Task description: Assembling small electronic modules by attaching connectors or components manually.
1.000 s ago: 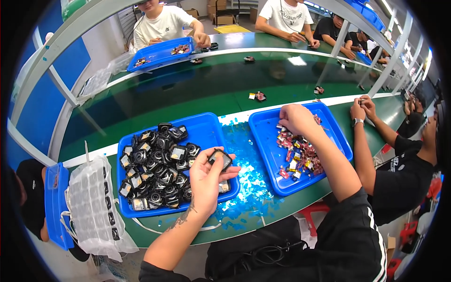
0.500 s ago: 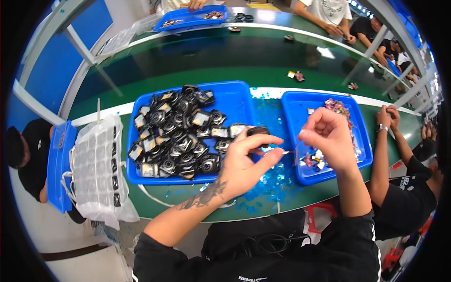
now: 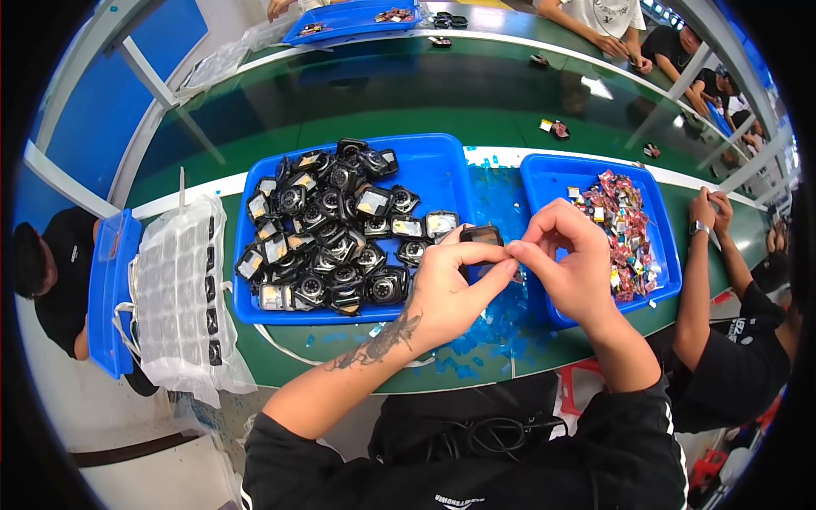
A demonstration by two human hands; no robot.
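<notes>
My left hand (image 3: 450, 293) grips a black smartwatch case (image 3: 481, 233) between thumb and fingers, over the strip between two blue trays. Against its fingertips, my right hand (image 3: 571, 270) is closed in a pinch; whatever sits in that pinch is too small to make out. To the left, a blue tray (image 3: 464, 195) holds a heap of black watch cases (image 3: 327, 229), several showing pale inner parts or round backs. A second blue tray (image 3: 548, 170), under and beyond my right hand, contains many small reddish, white and yellow parts (image 3: 619, 223).
Scraps of blue film (image 3: 463, 353) litter the green bench between the trays. A stack of clear compartment trays (image 3: 174, 297) stands at the left edge. Along the green conveyor (image 3: 408, 93) lie a few small parts. A co-worker's arms (image 3: 710, 246) are close on the right.
My right hand has moved left from beside the left hand to meet its fingertips at the watch case. The view has shifted slightly. My left hand keeps its hold.
</notes>
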